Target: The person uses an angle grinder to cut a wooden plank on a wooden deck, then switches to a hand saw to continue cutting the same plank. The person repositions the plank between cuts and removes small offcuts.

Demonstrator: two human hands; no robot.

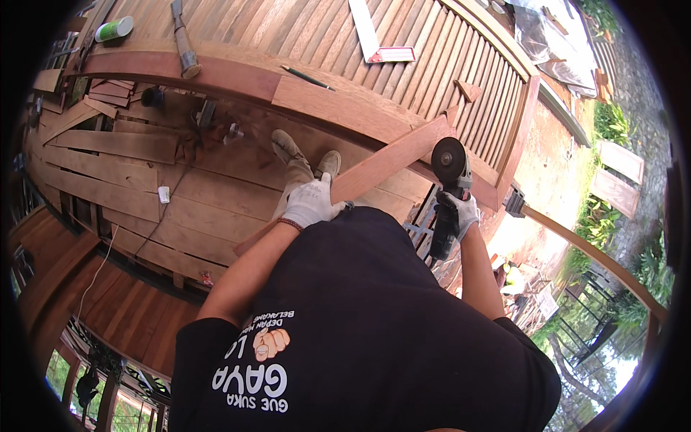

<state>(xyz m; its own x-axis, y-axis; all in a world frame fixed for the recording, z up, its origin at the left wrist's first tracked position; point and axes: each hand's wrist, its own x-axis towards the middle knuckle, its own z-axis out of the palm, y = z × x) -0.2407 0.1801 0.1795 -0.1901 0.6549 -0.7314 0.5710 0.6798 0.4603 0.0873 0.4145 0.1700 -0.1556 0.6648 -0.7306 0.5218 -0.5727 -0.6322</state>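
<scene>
My right hand (464, 211), in a white glove, is wrapped round the body of a black angle grinder (445, 229). The grinder's dark disc (449, 158) faces up beside the far end of a reddish wooden board (392, 160). My left hand (313, 201), gloved too, grips that board near my waist. The board slants away to the right, and its far end lies over the edge of a slatted wooden panel (288, 32). A small triangular wood offcut (468, 91) rests on the slats just past the board's end. Whether the disc is spinning cannot be told.
On the panel lie a white try square (366, 32), a dark pencil (308, 78), a wooden-handled chisel (185, 50) and a green-and-white container (114, 29). Loose planks (108, 169) cover the floor at left, crossed by a thin cable (155, 229). My shoes (288, 146) stand below the panel.
</scene>
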